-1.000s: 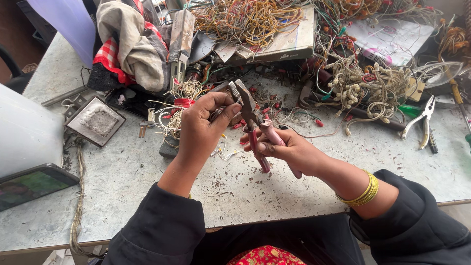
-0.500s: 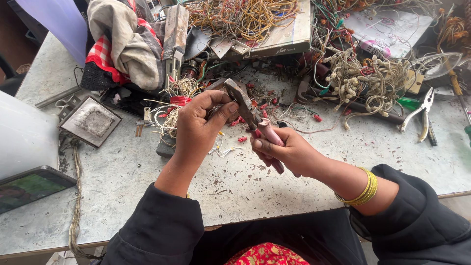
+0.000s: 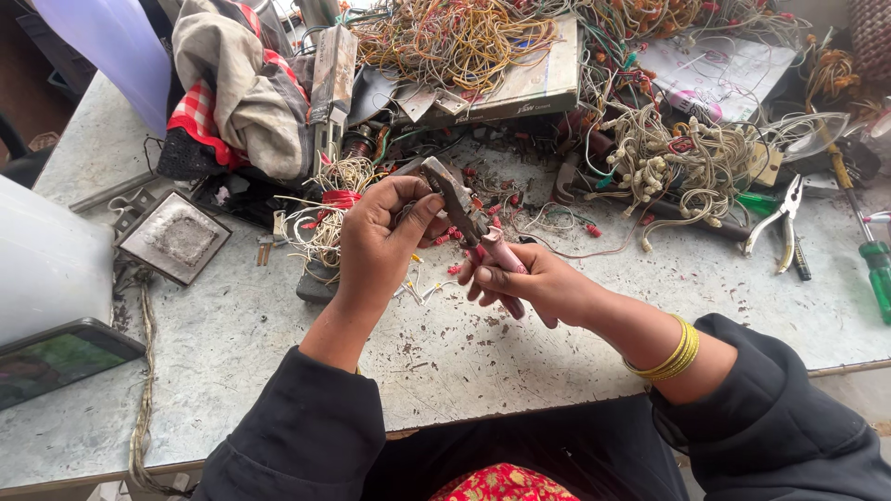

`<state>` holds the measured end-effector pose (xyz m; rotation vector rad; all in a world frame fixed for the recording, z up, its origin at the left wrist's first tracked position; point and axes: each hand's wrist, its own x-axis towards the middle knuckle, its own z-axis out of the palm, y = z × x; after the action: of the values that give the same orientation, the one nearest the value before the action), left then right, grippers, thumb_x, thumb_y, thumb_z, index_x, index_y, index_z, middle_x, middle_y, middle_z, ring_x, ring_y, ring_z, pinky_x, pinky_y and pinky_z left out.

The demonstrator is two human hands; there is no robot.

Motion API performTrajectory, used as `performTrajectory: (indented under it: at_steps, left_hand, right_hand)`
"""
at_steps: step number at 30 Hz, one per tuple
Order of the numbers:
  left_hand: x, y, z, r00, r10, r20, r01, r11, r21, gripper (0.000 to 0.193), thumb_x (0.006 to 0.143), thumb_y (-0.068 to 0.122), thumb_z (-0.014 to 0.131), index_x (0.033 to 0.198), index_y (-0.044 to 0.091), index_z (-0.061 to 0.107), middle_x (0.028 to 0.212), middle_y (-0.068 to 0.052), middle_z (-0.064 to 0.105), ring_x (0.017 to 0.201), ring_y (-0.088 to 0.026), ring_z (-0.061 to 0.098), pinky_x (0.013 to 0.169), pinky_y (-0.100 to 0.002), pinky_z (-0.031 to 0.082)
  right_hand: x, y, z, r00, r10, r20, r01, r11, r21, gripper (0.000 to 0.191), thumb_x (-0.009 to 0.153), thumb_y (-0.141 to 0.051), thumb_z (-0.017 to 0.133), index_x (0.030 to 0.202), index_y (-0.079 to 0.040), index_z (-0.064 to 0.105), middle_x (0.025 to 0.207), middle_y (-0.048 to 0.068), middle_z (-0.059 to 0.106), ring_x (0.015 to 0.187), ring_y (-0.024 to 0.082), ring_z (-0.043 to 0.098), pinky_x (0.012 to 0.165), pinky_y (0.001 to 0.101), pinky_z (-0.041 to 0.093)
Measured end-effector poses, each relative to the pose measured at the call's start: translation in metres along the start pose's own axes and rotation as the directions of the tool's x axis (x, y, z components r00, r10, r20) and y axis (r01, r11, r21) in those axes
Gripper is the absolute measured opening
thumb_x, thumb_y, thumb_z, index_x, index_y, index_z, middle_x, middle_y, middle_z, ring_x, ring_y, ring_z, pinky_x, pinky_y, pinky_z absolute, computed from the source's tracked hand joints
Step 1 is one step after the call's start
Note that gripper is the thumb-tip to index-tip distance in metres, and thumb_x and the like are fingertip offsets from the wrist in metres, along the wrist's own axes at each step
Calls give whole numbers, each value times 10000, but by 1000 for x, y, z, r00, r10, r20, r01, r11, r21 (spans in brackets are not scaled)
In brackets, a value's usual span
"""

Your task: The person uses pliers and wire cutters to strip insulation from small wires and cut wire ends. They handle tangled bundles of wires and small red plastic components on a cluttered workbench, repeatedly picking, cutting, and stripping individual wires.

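My right hand [image 3: 529, 283] grips the pink handles of a pair of pliers [image 3: 464, 213], whose grey jaws point up and left. My left hand [image 3: 380, 237] is closed right beside the jaws, pinching something small against them; I cannot make out what it is. Both hands hover over the middle of a scuffed grey table [image 3: 520, 362]. Small red and yellow wire scraps [image 3: 436, 278] lie on the table under the hands.
A heap of tangled wires [image 3: 668, 148] covers the back of the table, with a flat box [image 3: 520, 88] of yellow wire. Second pliers [image 3: 784, 223] and a green screwdriver [image 3: 872, 260] lie right. A square metal block [image 3: 176, 237], a phone [image 3: 60, 357] and cloth [image 3: 241, 83] sit left.
The pliers have swung so the jaws sit closer to my left fingers, and my right hand has tightened round the handles. The view has shifted slightly.
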<state>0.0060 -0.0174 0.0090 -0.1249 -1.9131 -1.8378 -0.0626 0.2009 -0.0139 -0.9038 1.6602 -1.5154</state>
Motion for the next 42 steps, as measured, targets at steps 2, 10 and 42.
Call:
performTrajectory:
  at_steps: [2,10,42]
  left_hand:
    - [2,-3,0,1000,12,19,-9,993,-120,152,1011,112,677,1085,-16,642,957,-40,738,864,-82,735,744,-233,647]
    - [2,-9,-5,996,60,58,-51,987,-154,149,1023,102,681,1103,-18,642,1002,-61,731,903,-97,725,812,-263,650]
    - [23,-20,-77,941,333,64,-203,399,894,360,1007,291,824,1230,17,755,1079,-109,668,966,-210,553,851,-398,476]
  right_hand:
    - [1,1,1,1000,-11,-13,12,999,53,284,1008,-338,610,1028,-63,681,791,9,643,724,76,630,653,243,566]
    - [-11,-3,10,995,46,-93,-46,999,1,373,1029,-353,605,801,-59,591,646,16,583,536,84,574,453,253,487]
    - [-51,-54,-114,877,-381,-293,364,924,-112,250,1083,-215,627,1205,2,646,1122,132,692,1039,207,706,993,389,609]
